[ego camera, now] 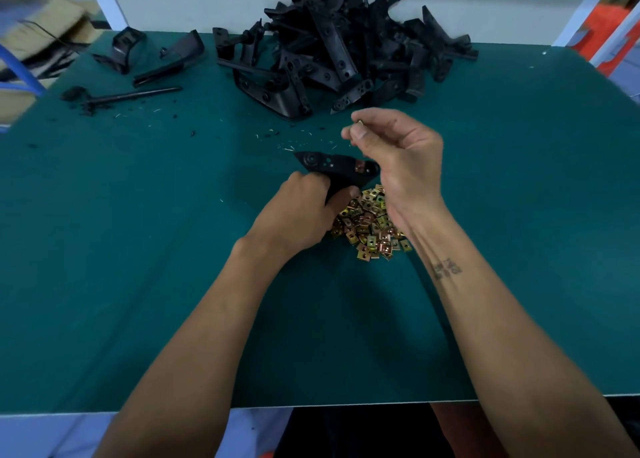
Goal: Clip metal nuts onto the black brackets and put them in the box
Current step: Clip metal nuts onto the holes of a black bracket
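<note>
Green mat table (138, 249), big heap of black brackets (346, 49) at the far edge, looks untouched, so judging by that most of the job is left. No box in view; cannot tell how many finished pieces are put away.

Near centre: pile of metal clip nuts (370, 225), brass-coloured, lying between the two forearms. Plenty left.

Left hand (304, 208) grips the bracket in work (332, 170) by its near end, fingers curled round it, bracket held just above the mat, flat-ish, pointing away. One nut already clipped on (360, 166) its right end, reddish tint. Other holes on it look bare, so this piece is probably partway done.

Right hand (398, 146) is raised above the bracket, thumb and forefinger pinching a single nut (359, 122), other fingers loosely curled. Nut is apart from the bracket, not yet on.

Around: a few separate black parts (166, 62) at far left, a thin black rod-like tool (131, 95), black crumbs and small metal slivers (294, 144) scattered on the mat. Cardboard boxes (38, 35) off the table left, blurred. Nothing blocks the path between nut and bracket.
</note>
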A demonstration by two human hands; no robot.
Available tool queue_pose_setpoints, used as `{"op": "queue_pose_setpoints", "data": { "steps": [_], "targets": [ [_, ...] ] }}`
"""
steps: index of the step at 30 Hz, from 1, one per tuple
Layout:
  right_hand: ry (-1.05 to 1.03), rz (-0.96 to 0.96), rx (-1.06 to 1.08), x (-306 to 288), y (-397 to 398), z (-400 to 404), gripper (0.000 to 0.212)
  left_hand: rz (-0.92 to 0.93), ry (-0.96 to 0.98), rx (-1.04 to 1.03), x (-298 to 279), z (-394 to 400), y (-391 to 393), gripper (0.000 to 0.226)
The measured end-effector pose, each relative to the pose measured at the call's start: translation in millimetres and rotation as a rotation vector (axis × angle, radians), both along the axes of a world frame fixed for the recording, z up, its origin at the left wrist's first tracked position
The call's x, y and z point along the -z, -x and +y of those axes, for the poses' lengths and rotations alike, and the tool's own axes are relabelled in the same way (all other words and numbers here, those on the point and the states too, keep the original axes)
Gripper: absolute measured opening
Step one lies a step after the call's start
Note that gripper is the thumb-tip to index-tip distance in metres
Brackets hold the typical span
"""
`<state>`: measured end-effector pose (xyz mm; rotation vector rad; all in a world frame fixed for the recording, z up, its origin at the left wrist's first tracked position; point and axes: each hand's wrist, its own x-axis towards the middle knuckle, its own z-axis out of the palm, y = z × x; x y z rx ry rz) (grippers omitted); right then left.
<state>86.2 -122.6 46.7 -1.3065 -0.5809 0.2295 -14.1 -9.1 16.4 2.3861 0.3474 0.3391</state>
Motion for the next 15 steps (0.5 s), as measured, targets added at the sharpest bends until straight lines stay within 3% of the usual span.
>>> {"op": "queue_pose_setpoints", "data": {
  "steps": [6,12,15],
  "targets": [
    [0.123,-0.173,-0.007,10,14,11,0.012,-0.001,-0.016,0.004,1,3,1,0.040],
    [0.122,-0.114,-0.033,12,10,9,0.016,-0.003,-0.066,0.003,3,0,-1,0.041],
    [0.093,-0.037,-0.049,11,9,9,0.017,-0.023,-0.074,0.016,5,0,-2,0.030]
  ]
}}
